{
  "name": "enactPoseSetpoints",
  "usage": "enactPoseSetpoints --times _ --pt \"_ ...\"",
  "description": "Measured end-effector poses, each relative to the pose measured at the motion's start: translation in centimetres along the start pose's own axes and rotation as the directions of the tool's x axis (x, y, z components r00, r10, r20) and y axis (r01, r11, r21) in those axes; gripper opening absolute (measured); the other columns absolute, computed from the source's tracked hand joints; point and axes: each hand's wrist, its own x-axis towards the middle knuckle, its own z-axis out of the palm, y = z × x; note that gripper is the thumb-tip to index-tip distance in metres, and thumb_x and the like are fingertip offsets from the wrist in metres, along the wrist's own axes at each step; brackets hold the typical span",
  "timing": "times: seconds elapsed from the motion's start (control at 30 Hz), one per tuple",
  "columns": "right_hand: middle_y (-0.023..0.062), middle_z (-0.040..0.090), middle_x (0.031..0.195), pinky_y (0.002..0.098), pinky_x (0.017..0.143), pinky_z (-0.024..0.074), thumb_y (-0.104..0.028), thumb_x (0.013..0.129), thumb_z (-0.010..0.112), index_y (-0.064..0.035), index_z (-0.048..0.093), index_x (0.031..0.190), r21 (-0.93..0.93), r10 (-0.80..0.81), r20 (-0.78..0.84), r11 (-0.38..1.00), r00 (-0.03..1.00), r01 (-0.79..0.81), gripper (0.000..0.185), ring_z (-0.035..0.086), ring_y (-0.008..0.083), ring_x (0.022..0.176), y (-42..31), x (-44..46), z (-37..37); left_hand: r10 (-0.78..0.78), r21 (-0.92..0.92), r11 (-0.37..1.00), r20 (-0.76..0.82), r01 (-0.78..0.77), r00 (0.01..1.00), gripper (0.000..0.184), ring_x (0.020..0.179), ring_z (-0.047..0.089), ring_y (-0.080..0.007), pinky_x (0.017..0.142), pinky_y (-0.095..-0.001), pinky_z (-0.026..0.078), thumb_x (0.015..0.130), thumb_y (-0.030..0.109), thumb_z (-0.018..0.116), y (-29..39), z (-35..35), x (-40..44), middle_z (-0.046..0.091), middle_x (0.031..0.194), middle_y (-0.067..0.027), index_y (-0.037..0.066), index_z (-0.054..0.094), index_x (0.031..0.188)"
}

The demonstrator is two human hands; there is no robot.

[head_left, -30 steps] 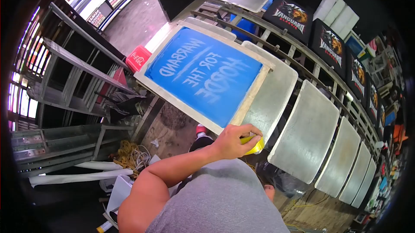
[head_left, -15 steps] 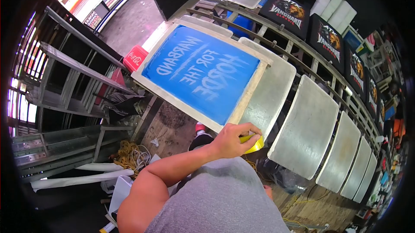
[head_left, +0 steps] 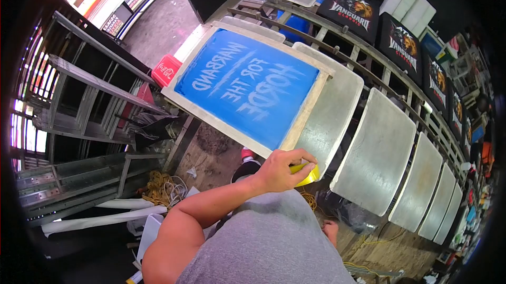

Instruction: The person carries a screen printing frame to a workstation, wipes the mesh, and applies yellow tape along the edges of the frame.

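Okay, yellow roll in your left grip, blue screen just beyond

Down at the far left lie two long white tubes (head_left: 105,219); above them sits one red box (head_left: 168,70). To the right of that is one framed blue screen (head_left: 247,89), its lettering reversed. By its near corner, your left hand (head_left: 282,170) has thumb and fingers closed round one yellow roll (head_left: 307,174), apparently tape. Whether that hand touches the frame, you can't tell from this angle.

To handle the roll well, I'd pinch it by the rim, keep the wrist loose, and keep both roll and knuckles off the blue mesh; a bump could mark it or nudge the frame.

Your right hand (head_left: 330,228) is low beside your shirt (head_left: 258,236); its fingers look curled, but what they hold, if anything, can't be told.

Further right, count five metal platens (head_left: 373,149) in the row past the frame, and at least four black printed panels (head_left: 398,47) behind them.
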Motion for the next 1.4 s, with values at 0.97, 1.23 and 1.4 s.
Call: enactPoseSetpoints --times 0.97,1.23,1.4 --pt "0.0114 0.066 0.116 0.0297 0.095 0.0526 0.001 0.087 0.071 0.0047 0.050 0.137 0.754 -0.515 0.404 0.655 0.756 0.043 0.054 0.065 0.0153 0.101 -54.4 -21.2 13.9 -0.265 0.332 0.932 0.345 0.147 0.900 0.020 0.070 0.068 -0.0356 0.067 -0.0426 0.053 0.091 0.028 0.065 -14.4 -23.3 0.2 0.070 0.078 -0.0164 0.011 0.069 0.101" --pt "0.0085 0.068 0.101 0.0274 0.082 0.0553 0.008 0.084 0.063 0.0046 0.049 0.137 0.718 -0.435 0.427 0.697 0.793 -0.004 0.056 0.066 0.0131 0.089 -57.8 -20.5 23.1 -0.259 0.487 0.873 0.483 -0.011 0.836 0.027 0.074 0.067 -0.0396 0.069 -0.0501 0.053 0.086 0.035 0.066 -19.3 -29.5 1.1 0.068 0.078 -0.0176 0.016 0.066 0.105" --pt "0.0091 0.069 0.097 0.0270 0.078 0.0536 0.006 0.083 0.062 0.0053 0.042 0.145 0.636 -0.379 0.330 0.766 0.864 0.093 0.065 0.066 0.0138 0.086 -58.5 -20.7 24.6 -0.232 0.498 0.861 0.565 -0.103 0.792 0.050 0.074 0.068 -0.0381 0.068 -0.0491 0.053 0.085 0.040 0.068 -20.6 -30.5 1.8 0.069 0.078 -0.0157 0.021 0.058 0.131"
